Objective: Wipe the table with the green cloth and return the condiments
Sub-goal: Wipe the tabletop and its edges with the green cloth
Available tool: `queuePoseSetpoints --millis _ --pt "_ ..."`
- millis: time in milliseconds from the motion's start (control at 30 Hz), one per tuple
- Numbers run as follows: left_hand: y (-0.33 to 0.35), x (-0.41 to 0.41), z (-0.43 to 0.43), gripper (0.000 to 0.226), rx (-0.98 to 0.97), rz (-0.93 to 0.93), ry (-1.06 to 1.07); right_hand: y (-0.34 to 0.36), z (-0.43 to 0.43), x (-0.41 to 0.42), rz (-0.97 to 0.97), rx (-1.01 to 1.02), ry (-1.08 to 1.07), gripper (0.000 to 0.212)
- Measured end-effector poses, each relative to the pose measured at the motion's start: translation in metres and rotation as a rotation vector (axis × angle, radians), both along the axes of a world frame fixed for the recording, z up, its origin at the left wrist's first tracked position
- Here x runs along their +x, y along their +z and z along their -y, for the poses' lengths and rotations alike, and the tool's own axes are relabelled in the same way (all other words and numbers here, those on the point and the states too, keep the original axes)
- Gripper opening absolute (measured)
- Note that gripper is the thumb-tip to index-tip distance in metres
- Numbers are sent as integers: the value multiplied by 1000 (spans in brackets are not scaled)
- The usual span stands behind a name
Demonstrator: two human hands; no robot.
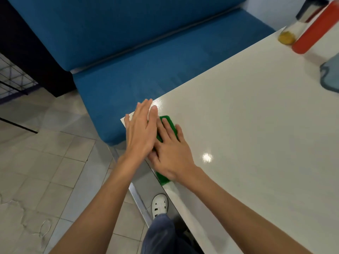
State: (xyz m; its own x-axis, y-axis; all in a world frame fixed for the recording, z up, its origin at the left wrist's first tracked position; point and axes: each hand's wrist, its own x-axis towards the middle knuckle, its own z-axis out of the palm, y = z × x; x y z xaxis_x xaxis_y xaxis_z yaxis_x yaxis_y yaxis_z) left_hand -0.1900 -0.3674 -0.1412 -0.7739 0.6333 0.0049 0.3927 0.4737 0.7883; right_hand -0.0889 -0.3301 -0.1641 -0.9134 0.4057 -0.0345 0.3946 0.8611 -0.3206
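Observation:
The green cloth (166, 120) lies flat near the left corner of the white table (256, 125), mostly hidden under my hands. My right hand (171, 153) presses on it with straight fingers. My left hand (140, 131) lies flat with straight fingers over the table's corner and overlaps the right hand's fingers. Far off at the table's back right stand the condiments: a red squeeze bottle (311, 28), a glass jar with a yellow bottom (287, 36) and a shiny metal dispenser (310, 10).
A blue cushioned bench (146, 61) runs along the table's far left side. A blue-grey object (330, 77) sits at the right edge of the view. Tiled floor (45, 171) lies to the left, my white shoe (160, 204) below the table edge.

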Motion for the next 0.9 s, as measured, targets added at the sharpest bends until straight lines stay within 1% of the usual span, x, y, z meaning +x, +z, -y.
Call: queuePoseSetpoints --millis 67,133,167,267,367,433,500,567,700,800,867,900 --pt "-6 9 -2 49 -58 -53 -66 2 -25 25 25 7 88 62" --pt "-15 16 0 52 -158 -138 -120 5 -59 40 45 60 93 65" --pt "-20 19 1 53 -221 -205 -143 6 -78 43 63 74 63 67" --pt "-33 21 4 56 -361 -420 -181 6 -136 43 96 76 -136 66" --pt "-34 21 2 57 -380 -460 -173 4 -166 29 102 45 -378 57" --pt "-34 22 2 56 -382 -475 -172 1 -156 17 97 45 -501 54" --pt "-35 21 2 56 -386 -476 -170 1 -129 11 70 49 -538 54" --pt "-35 20 2 56 -390 -470 -160 -3 -93 14 39 53 -427 53" --pt "-34 20 3 56 -384 -480 -170 -2 -36 58 -24 52 -98 56" --pt "-33 20 4 55 -387 -480 -180 1 -50 99 23 43 89 55" --pt "-34 20 3 56 -389 -476 -180 5 -77 116 58 77 134 55" --pt "-34 20 3 56 -389 -474 -177 6 -93 117 72 87 117 55"
